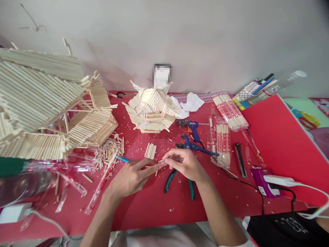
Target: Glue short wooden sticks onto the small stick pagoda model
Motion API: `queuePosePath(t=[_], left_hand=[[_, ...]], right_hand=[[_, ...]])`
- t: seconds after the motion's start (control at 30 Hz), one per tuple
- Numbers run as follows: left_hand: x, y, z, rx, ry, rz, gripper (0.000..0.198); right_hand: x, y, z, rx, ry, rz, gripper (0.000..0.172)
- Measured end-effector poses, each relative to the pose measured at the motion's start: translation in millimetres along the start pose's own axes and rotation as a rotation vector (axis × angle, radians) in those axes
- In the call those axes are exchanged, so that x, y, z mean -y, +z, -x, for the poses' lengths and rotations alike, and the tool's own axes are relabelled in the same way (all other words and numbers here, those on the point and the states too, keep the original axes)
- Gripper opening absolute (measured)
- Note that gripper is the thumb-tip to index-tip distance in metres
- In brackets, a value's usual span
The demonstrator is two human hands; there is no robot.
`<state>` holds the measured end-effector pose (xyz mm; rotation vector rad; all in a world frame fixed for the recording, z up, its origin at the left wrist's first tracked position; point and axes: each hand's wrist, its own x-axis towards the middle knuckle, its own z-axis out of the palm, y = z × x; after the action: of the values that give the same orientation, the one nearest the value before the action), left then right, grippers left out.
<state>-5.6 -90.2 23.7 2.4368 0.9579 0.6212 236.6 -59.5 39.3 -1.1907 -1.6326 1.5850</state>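
- The left hand (pixel 133 176) is reaching in from below, its fingers stretched long and narrowed to a pinch on one end of a short pale wooden stick (pixel 160 161).
- The right hand (pixel 183 164) is curling its fingers and pinching the other end of the same stick, so the two hands are meeting fingertip to fingertip just above the red tabletop (pixel 154 206).
- A blue-tipped tool (pixel 124 159) is poking out from under the left hand; what kind of tool it is cannot be told.
- Green-handled pliers (pixel 168 181) are lying partly under the right hand.
- A small row of cut wooden sticks (pixel 150 151) is lying just beyond the fingertips.
- Blue-handled cutters (pixel 195 147) and a blue glue gun (pixel 193 127) are lying further back, to the right.
- A small tiered model built of wooden sticks (pixel 151 109) is standing near the wall, and a much larger stick-built model (pixel 51 109) is filling the left side.
- Clear packets of wooden chopsticks (pixel 222 144) are lying to the right, near a purple power strip (pixel 262 181).
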Motion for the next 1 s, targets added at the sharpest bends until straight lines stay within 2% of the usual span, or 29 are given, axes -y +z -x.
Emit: queuePosePath(t=[0.07,0.13,0.2,0.27,0.47,0.73,1.0], left_hand=[[1.4,2.1,-4.3,-0.074,-0.148,0.154,0.047],[4.9,4.6,-11.2,-0.152,-0.356,0.277,0.035],[11.6,7.2,-19.5,-0.179,-0.556,0.368,0.031],[21.2,9.9,-27.7,-0.17,-0.656,0.474,0.035],[44.5,14.9,-46.7,-0.197,-0.602,0.566,0.033],[54.4,20.3,-65.3,-0.14,-0.548,0.571,0.032],[58.0,14.6,-69.4,-0.091,-0.488,0.543,0.029]], right_hand=[[-4.7,-4.6,-1.9,-0.023,0.016,-0.009,0.015],[-6.7,-9.0,-4.0,-0.052,0.013,0.02,0.018],[-7.3,-13.5,-7.0,-0.078,-0.012,0.074,0.021],[-8.3,-18.2,-11.3,-0.095,-0.04,0.133,0.024],[-18.1,-30.2,-34.0,-0.126,-0.071,0.28,0.025],[-34.8,-35.4,-64.3,-0.094,-0.118,0.389,0.025],[-36.6,-36.6,-71.7,-0.093,-0.148,0.378,0.024]])
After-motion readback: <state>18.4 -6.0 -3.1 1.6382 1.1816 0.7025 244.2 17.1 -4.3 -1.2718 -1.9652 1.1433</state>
